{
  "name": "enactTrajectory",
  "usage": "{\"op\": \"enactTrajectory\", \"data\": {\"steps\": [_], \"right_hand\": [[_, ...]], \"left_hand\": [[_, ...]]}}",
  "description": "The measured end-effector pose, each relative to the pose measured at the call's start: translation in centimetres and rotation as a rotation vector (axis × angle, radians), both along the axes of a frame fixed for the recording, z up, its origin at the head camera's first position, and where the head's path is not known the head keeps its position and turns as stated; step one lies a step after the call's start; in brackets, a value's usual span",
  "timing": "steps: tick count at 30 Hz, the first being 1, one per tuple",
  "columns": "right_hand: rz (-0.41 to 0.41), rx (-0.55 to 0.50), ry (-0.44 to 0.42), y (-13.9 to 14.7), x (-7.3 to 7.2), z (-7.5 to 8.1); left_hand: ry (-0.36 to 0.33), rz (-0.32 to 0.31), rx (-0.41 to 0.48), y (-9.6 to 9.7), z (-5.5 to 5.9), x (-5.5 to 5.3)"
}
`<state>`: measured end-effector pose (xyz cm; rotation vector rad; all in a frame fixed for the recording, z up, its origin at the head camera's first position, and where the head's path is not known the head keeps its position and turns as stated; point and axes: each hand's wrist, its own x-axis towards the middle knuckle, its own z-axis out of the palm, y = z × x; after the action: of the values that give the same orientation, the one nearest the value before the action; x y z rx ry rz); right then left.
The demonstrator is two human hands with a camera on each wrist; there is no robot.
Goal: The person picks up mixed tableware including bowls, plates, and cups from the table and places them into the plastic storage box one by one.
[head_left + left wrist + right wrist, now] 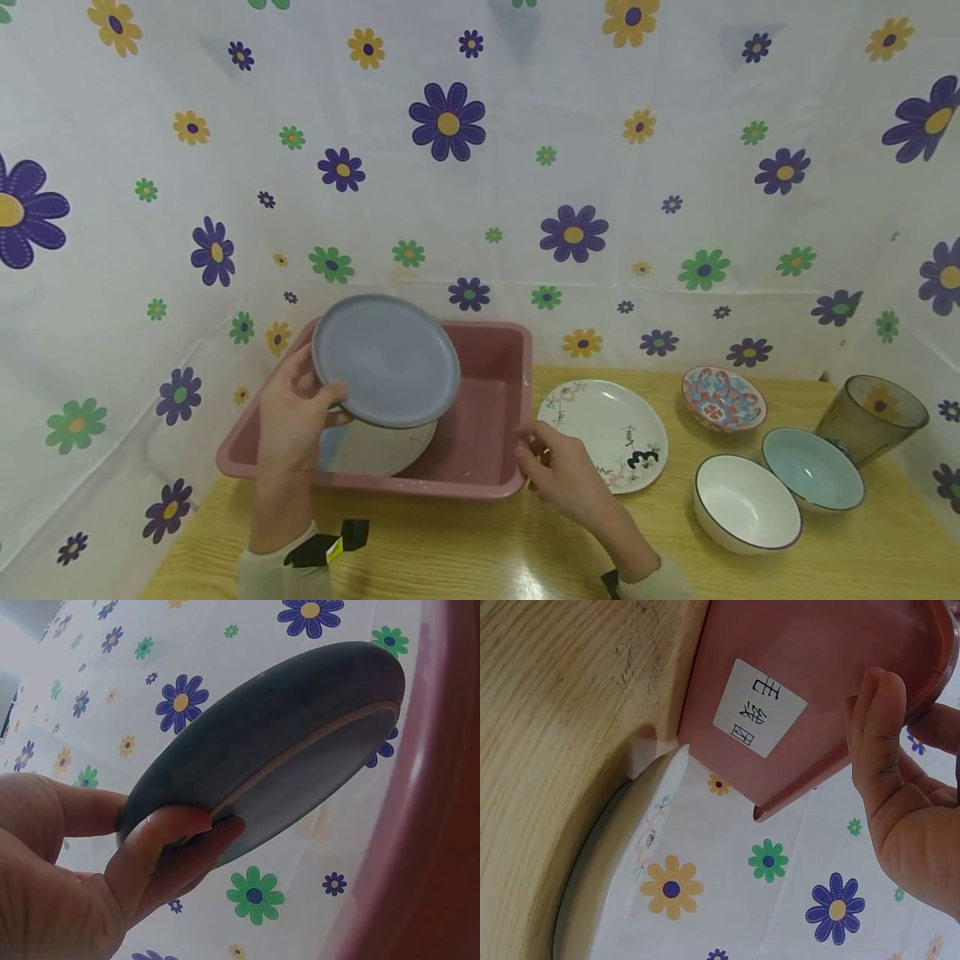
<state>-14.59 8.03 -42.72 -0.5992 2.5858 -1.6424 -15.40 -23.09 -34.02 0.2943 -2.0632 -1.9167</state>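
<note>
My left hand (291,421) holds a blue-grey round plate (386,358) by its left edge, tilted above a pink plastic basin (486,417). In the left wrist view the plate's underside (300,776) shows, with the thumb and fingers gripping its rim. A white plate (382,450) lies inside the basin, partly hidden by the raised plate and the hand. At the basin's right front corner, my right hand (562,471) pinches the rim. The right wrist view shows its fingers against the basin's outer wall, near a white label (759,707) with handwritten characters.
Right of the basin lies a white plate with painted flowers (600,425). Farther right are a red-and-blue patterned bowl (723,400), a white bowl (746,504), a light blue bowl (813,471) and a brownish see-through cup (870,421). A flower-print sheet (510,192) surrounds the wooden table (420,542).
</note>
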Motion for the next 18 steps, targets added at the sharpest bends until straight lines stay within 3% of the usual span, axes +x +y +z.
{"op": "enactTrajectory", "data": {"steps": [18], "right_hand": [[-0.015,0.006,0.004,-0.2,0.1,0.0]], "left_hand": [[-0.087,0.042,-0.043,-1.5,-0.9,-0.9]]}}
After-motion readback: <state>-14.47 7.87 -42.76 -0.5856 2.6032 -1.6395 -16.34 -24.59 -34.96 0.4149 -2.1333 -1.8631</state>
